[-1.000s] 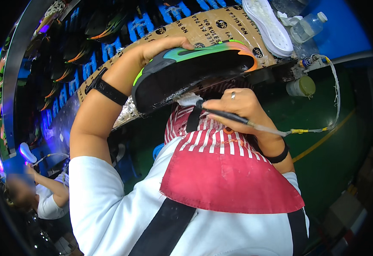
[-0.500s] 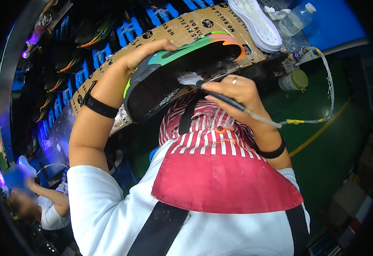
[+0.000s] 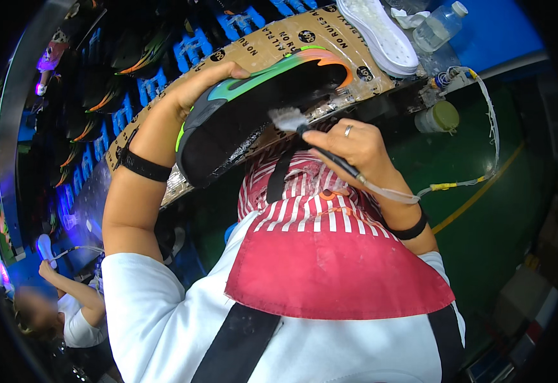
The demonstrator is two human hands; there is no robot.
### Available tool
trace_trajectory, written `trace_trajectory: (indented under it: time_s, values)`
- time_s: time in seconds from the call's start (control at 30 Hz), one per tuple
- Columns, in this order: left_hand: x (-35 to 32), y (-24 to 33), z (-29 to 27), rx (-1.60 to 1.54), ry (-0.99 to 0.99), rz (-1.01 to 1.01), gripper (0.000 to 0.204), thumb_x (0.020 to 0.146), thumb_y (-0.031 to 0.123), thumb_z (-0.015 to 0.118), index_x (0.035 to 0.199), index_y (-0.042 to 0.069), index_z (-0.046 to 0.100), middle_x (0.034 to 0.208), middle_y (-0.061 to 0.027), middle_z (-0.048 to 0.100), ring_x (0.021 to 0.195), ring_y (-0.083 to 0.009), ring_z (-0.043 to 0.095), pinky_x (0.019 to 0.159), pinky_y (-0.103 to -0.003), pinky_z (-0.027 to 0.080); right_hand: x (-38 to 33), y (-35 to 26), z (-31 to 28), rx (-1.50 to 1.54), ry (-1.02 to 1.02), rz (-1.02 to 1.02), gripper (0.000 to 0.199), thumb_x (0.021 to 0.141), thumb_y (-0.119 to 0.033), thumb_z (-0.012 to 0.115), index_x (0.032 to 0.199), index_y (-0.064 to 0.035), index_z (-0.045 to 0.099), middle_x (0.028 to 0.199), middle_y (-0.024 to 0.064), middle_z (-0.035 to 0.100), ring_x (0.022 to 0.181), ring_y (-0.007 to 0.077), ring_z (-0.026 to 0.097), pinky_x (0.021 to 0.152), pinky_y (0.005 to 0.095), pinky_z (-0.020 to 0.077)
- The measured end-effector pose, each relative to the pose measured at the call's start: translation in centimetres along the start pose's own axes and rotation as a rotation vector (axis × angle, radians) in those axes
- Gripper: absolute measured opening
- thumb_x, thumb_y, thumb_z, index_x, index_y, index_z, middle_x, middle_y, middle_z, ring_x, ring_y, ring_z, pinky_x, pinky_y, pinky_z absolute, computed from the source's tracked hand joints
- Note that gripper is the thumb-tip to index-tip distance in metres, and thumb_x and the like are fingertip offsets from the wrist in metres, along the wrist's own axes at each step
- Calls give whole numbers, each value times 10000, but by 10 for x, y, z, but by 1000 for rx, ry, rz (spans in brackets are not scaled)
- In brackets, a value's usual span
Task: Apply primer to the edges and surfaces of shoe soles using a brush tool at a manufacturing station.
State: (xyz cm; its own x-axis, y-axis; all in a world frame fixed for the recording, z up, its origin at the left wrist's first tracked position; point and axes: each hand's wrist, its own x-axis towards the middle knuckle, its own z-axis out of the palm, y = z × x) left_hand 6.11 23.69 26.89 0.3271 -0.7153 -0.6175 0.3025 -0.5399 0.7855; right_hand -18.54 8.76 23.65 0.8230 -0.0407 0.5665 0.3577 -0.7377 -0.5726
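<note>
A shoe upper (image 3: 247, 118) with a black underside and green, grey and orange sides is tipped so its underside faces me. My left hand (image 3: 205, 84) grips it along the far side, fingers partly hidden behind it. A wet, glossy streak runs along its near edge. In my right hand (image 3: 355, 152) is a black-handled brush (image 3: 287, 119) with pale bristles, its head over the shoe's near edge; whether the bristles touch is hard to tell. A clear tube (image 3: 390, 193) leads from the end of the handle.
Printed cardboard (image 3: 275, 39) covers the bench beyond. A white shoe sole (image 3: 381, 38), a clear bottle (image 3: 440, 27) and a lidded jar (image 3: 443, 117) stand at the right. Blue racks (image 3: 240, 24) carry shoes along the far left. Another person (image 3: 77, 306) works at lower left.
My left hand has shifted the shoe upper slightly left and toward me. The brush head has come nearer the shoe's edge. At lower left, the other person's hand has moved.
</note>
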Motion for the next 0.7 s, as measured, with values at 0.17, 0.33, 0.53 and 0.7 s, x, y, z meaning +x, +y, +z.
trace_trajectory:
  time_s: [0.17,0.33,0.53,0.7]
  values:
    - [-1,-11,-3,-178,35,-7,384,734,392,648,933,63,649,842,-37,641,711,-91,591,652,-211,464,1,-4,-2,263,29,64,229,656,-25,742,871,4,669,636,89,602,517,192,546,490,287,413]
    - [-9,-28,21,-224,125,28,368,765,379,611,968,73,643,911,-33,622,836,-124,571,778,-241,427,17,-13,-8,531,54,437,226,718,-35,732,927,30,673,738,77,666,635,86,599,563,209,467]
    - [-17,-33,52,-610,-29,-108,461,775,352,532,1045,-9,631,940,-147,676,759,-246,666,712,-331,548,10,20,-9,639,315,600,166,776,-66,699,918,18,682,722,47,659,611,71,585,567,190,461]
    - [-11,-44,49,-661,-107,-83,463,792,360,500,1059,3,624,945,-142,673,763,-250,664,695,-339,551,10,28,-7,339,569,562,175,771,-40,698,933,23,676,745,35,659,645,64,579,590,201,458]
